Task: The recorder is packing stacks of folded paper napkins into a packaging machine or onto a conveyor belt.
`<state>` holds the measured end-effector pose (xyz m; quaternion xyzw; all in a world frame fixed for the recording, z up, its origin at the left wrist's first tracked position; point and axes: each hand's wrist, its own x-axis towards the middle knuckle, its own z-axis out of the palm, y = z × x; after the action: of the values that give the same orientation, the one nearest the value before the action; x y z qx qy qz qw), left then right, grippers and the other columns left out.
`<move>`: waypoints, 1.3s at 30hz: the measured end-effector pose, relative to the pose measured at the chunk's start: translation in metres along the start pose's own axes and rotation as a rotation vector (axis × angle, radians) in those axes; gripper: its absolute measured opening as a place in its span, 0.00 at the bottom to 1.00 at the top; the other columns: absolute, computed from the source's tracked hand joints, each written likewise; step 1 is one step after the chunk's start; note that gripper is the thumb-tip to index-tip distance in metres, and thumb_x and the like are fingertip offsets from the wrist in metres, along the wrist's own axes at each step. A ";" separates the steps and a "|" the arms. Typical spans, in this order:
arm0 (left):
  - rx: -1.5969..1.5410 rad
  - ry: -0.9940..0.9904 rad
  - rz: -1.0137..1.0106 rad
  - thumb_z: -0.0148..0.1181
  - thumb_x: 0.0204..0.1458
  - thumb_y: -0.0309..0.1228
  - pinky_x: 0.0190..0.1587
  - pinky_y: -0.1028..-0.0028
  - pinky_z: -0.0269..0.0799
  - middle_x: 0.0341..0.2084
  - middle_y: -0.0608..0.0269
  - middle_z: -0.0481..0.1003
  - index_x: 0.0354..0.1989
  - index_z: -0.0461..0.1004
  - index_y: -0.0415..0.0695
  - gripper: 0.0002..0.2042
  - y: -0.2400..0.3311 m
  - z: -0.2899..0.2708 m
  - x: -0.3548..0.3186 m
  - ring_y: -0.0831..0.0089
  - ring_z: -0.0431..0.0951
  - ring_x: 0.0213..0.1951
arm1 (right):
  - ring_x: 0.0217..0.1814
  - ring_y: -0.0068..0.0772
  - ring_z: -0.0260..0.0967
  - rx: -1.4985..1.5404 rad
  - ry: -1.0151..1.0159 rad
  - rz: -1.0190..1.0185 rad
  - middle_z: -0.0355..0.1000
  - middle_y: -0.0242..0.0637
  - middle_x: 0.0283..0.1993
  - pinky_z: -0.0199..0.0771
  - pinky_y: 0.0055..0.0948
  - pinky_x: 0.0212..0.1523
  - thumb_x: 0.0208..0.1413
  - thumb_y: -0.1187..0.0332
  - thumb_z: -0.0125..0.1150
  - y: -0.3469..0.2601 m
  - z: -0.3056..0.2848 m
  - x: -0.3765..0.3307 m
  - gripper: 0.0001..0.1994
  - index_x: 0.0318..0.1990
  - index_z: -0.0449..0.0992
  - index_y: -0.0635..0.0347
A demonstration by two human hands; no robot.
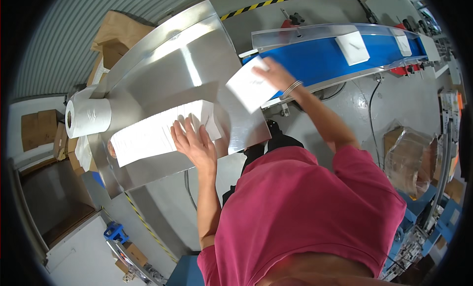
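Observation:
Between the end of the metal table (162,79) and the blue conveyor belt (305,64), my right hand (276,75) grips a flat white packet (251,86) by its upper edge. Motion smears that hand and the packet a little. My left hand (193,143) lies with fingers spread on the near side of a long row of white packets (152,133), stood closely on edge across the table. At the row's right end the last packets lean over. Two white packets, a nearer one (352,48) and a farther one (403,44), lie apart on the belt.
A large white roll (91,116) stands at the table's left end, beside cardboard boxes (39,129). Clear guard rails (295,35) run along the belt. A box wrapped in clear plastic (409,160) is on the floor at right. Cables (372,106) hang below the conveyor.

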<state>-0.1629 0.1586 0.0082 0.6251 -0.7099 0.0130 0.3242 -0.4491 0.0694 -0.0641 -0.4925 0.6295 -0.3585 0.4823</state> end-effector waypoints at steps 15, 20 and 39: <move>-0.007 -0.131 0.151 0.60 0.50 0.27 0.62 0.50 0.46 0.62 0.51 0.58 0.48 0.76 0.50 0.15 0.004 -0.008 0.006 0.46 0.51 0.65 | 0.61 0.42 0.59 -0.336 -0.450 -0.843 0.62 0.39 0.58 0.64 0.35 0.56 0.43 0.64 0.70 -0.045 0.081 -0.007 0.23 0.49 0.71 0.52; 0.029 -0.081 0.031 0.60 0.52 0.28 0.61 0.51 0.51 0.63 0.47 0.56 0.55 0.70 0.43 0.20 -0.021 -0.008 -0.002 0.45 0.52 0.64 | 0.39 0.25 0.68 0.102 -0.326 -0.215 0.72 0.41 0.37 0.70 0.25 0.39 0.58 0.50 0.58 -0.012 0.047 -0.006 0.22 0.45 0.68 0.63; -0.020 -0.064 0.102 0.59 0.54 0.36 0.62 0.48 0.46 0.64 0.47 0.54 0.55 0.70 0.42 0.21 -0.026 -0.012 0.006 0.44 0.48 0.66 | 0.51 0.32 0.66 -0.143 -0.517 -0.473 0.68 0.39 0.49 0.67 0.29 0.50 0.49 0.62 0.67 -0.056 0.087 -0.008 0.21 0.48 0.68 0.61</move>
<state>-0.1338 0.1528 0.0105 0.5849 -0.7510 0.0024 0.3065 -0.3500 0.0643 -0.0344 -0.7316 0.3787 -0.2788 0.4935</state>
